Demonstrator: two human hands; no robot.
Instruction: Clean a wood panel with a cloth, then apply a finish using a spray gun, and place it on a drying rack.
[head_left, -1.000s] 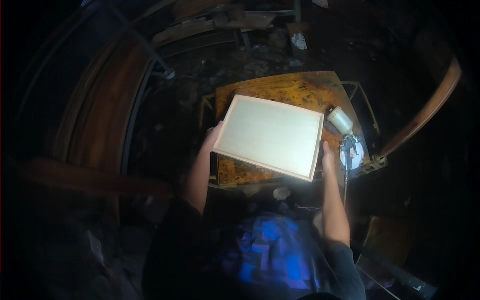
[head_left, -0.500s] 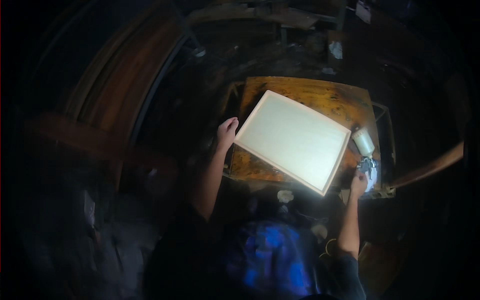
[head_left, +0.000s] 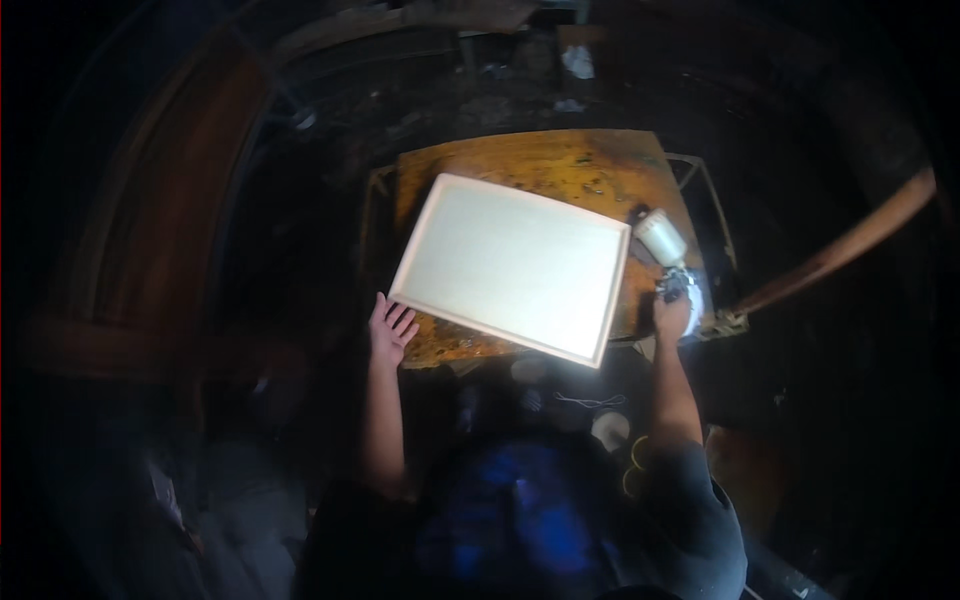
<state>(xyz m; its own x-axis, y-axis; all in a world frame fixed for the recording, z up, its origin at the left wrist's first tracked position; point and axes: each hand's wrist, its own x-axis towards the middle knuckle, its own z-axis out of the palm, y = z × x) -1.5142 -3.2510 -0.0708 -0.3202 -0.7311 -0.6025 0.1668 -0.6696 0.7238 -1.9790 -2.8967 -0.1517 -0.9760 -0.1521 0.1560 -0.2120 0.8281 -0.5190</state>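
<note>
A pale rectangular wooden tray or framed panel [head_left: 515, 265], with a raised light rim, lies at an angle on a stained wooden tabletop [head_left: 555, 155]. By its near left corner is my left hand [head_left: 391, 330], fingers spread and nothing in it; whether a fingertip touches the rim I cannot tell. At the right side of the table my right hand [head_left: 671, 317] is closed round a spray gun [head_left: 677, 284] with a whitish cup [head_left: 661, 238] on top. The cup leans toward the panel's right corner, and my hand hides the gun's handle.
A metal frame [head_left: 715, 210] stands out past the table's right side. Beyond it a brown bar or hose [head_left: 850, 250] slants up to the right. A pale round thing [head_left: 610, 430] is below the table's near edge. Large brown boards [head_left: 165, 190] stand at the left.
The whole view has swung, so table and panel appear farther left. My left hand has gone from curled fingers to spread ones. My right hand keeps hold of the spray gun.
</note>
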